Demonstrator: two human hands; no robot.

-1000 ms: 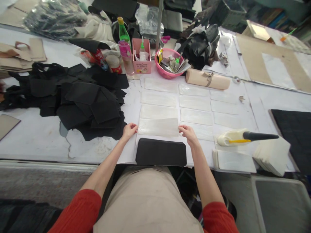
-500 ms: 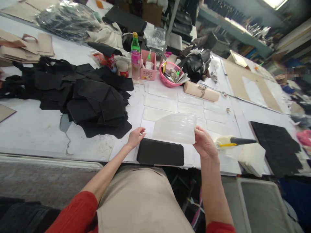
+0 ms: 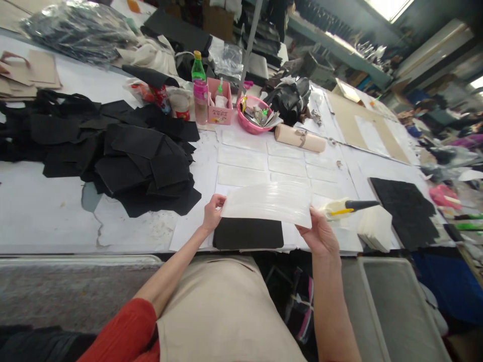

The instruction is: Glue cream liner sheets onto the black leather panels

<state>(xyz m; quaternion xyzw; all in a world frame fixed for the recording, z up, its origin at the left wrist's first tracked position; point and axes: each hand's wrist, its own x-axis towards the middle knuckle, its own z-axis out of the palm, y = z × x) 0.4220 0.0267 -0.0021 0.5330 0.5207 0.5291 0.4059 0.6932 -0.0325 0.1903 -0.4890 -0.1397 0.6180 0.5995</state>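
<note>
Through the head view I hold my left hand [image 3: 212,215] near centre, fingers [image 3: 218,200] pinched; my right hand [image 3: 322,236], right of centre, pinches too, left forearm [image 3: 177,264] slanting, right forearm [image 3: 332,296] steeper.

I read the sheet [image 3: 267,201] at centre as translucent and glossy, its streaked surface catching light. Toward six o'clock, the black panel [image 3: 247,235] looks smooth and matt, and the apron [image 3: 222,311] is plain matt cloth. At nine o'clock I get dull, matt black pieces [image 3: 139,161]. The bag [image 3: 79,32] at ten is shiny, crinkled plastic; the basin [image 3: 247,125] near twelve, smooth plastic.
</note>
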